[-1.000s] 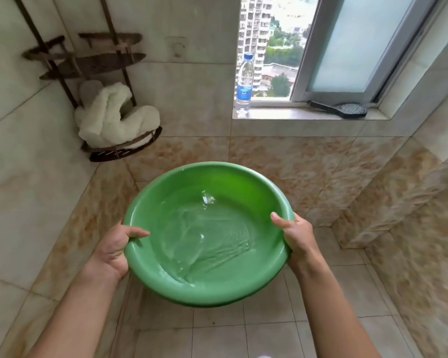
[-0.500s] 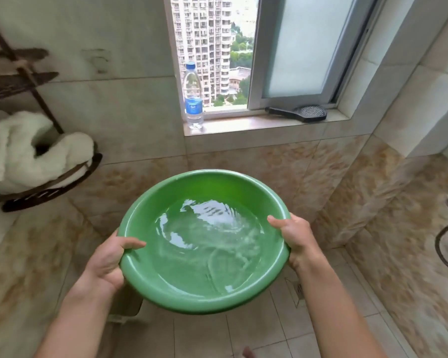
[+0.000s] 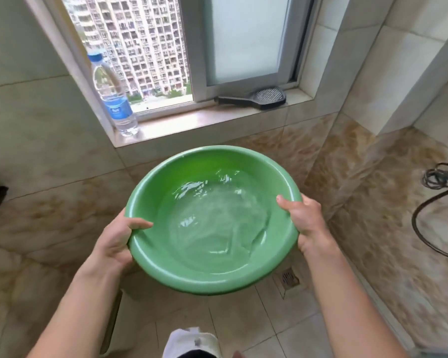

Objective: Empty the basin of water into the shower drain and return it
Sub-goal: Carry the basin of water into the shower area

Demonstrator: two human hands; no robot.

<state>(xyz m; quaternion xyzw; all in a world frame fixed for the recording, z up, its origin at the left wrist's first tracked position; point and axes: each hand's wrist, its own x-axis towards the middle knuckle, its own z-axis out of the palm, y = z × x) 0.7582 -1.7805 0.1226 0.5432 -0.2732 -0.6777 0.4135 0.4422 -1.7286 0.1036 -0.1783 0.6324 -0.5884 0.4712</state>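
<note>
Left hand (image 3: 115, 240) and right hand (image 3: 304, 223) each gripped the rim of the green basin (image 3: 212, 277) — thumbs inside, fingers curled beneath. The basin was held level above the floor tiles, with rippling water (image 3: 215, 220) inside. The floor drain (image 3: 289, 279) lay just beyond its right edge — pouring and return not yet done
</note>
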